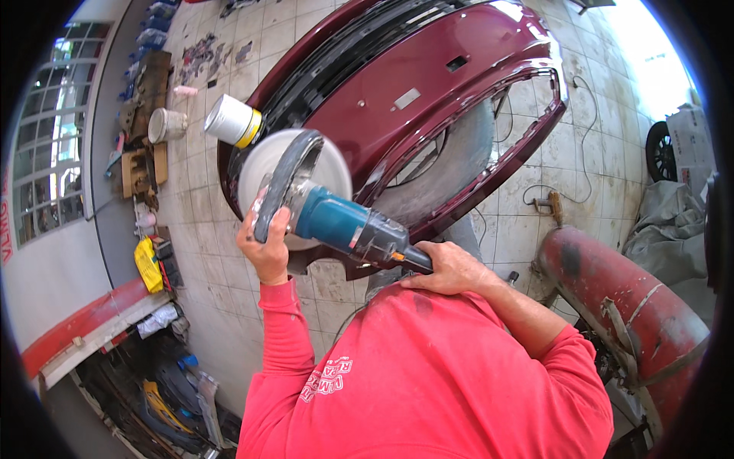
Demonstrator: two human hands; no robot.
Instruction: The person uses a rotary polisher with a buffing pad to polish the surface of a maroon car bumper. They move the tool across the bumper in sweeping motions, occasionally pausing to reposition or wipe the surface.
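Note:
A blue and black car polisher (pixel 330 217) lies across in front of my chest. My left hand (pixel 267 249) is closed round its black loop handle. My right hand (pixel 451 269) grips the rear end of its body. The round white pad (pixel 256 168) faces the left end of a glossy dark red car bumper (pixel 336 115); whether it touches the surface is hidden. A white tub with a yellow band (pixel 229 121) stands at that end, just beyond the pad. An oval opening in the bumper shows a grey round support beneath.
A red cylindrical tank (pixel 623 298) lies at the right, near grey sheeting (pixel 669 222) and a black wheel (pixel 660 151). A cable (pixel 589 145) trails over the tiled floor. Along the left wall are a white bucket (pixel 167 125), a yellow bag (pixel 149 265) and car parts (pixel 164 405).

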